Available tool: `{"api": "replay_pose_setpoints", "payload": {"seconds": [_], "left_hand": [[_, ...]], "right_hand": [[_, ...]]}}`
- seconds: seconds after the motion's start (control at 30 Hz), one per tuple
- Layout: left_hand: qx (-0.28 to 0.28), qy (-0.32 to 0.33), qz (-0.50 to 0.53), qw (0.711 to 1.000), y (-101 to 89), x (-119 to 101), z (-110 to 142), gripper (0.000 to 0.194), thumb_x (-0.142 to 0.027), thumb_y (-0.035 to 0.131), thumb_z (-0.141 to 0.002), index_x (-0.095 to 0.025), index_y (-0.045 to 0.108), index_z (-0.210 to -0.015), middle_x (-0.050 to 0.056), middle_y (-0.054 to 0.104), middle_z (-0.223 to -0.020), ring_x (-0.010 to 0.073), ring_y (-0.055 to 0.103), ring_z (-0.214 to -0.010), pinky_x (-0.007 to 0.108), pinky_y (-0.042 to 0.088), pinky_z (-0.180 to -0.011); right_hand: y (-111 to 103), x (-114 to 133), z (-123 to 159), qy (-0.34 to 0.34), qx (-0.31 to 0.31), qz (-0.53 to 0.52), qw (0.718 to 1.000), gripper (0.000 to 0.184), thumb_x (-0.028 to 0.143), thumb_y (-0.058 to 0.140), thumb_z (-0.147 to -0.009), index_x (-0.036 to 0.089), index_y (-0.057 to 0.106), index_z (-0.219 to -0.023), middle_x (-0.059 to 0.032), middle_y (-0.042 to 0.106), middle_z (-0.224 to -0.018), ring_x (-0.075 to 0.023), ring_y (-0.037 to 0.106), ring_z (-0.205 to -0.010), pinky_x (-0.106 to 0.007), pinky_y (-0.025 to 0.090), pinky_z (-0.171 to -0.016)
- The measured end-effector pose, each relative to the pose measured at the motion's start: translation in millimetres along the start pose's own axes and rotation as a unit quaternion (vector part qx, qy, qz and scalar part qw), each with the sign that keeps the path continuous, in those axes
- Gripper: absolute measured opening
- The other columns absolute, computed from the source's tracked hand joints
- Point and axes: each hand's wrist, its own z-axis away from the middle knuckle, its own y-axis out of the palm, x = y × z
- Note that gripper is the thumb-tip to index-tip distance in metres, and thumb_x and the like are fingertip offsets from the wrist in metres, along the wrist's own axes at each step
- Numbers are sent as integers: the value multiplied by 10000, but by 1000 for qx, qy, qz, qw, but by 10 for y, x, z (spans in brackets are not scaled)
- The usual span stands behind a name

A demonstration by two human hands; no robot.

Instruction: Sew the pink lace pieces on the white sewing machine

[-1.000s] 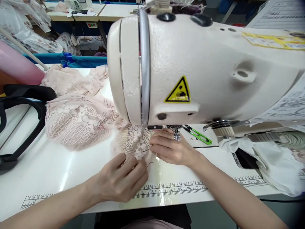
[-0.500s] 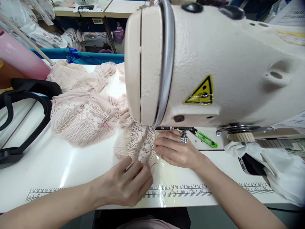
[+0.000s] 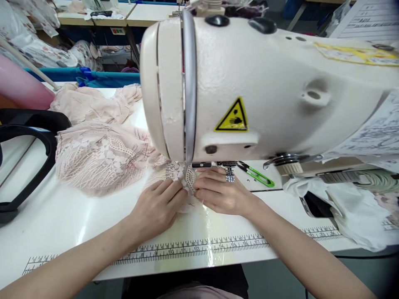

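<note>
A cream sewing machine (image 3: 237, 91) fills the upper middle and right, its head above the work. Pale pink lace fabric (image 3: 102, 160) lies bunched on the table and runs under the needle area. My left hand (image 3: 158, 203) is closed on the near part of the lace, fingertips pinching it left of the needle area. My right hand (image 3: 221, 189) is closed at the lace's right edge, its fingers close to the presser foot and partly under the machine head. The needle itself is hidden. Green-handled thread snips (image 3: 257, 175) lie just behind my right hand.
A printed ruler (image 3: 174, 251) runs along the table's front edge. At left stand a black curved frame (image 3: 46, 158) and a pink thread cone (image 3: 21, 83). A phone (image 3: 316, 205) lies partly under white cloth (image 3: 361, 216) at right. Another worktable (image 3: 152, 14) is behind.
My left hand has moved up and away from the front edge, closer to the needle area, gripping the lace higher. My right hand stays by the presser foot. The camera view has shifted.
</note>
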Motion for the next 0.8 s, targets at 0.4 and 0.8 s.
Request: {"api": "replay_pose_setpoints", "payload": {"seconds": [0.4,0.8], "left_hand": [[-73,58,-53,994,14,11,-30,129,-49,537,-874,-152,592,-929,-4,640,-755,128,571,-617,261,389,-521],[-35,44,1,998,29,98,-31,202,-126,442,-912,-109,601,-1035,158,700,-1127,262,650,-1103,403,564,-874]], "right_hand": [[-2,15,-16,19,-24,-17,999,66,167,554,-928,179,614,-950,-23,677,-951,-158,606,-941,-338,515,-854],[42,-29,39,14,-16,-46,999,143,156,516,-951,198,645,-906,-3,722,-860,-123,657,-865,-307,550,-862]]}}
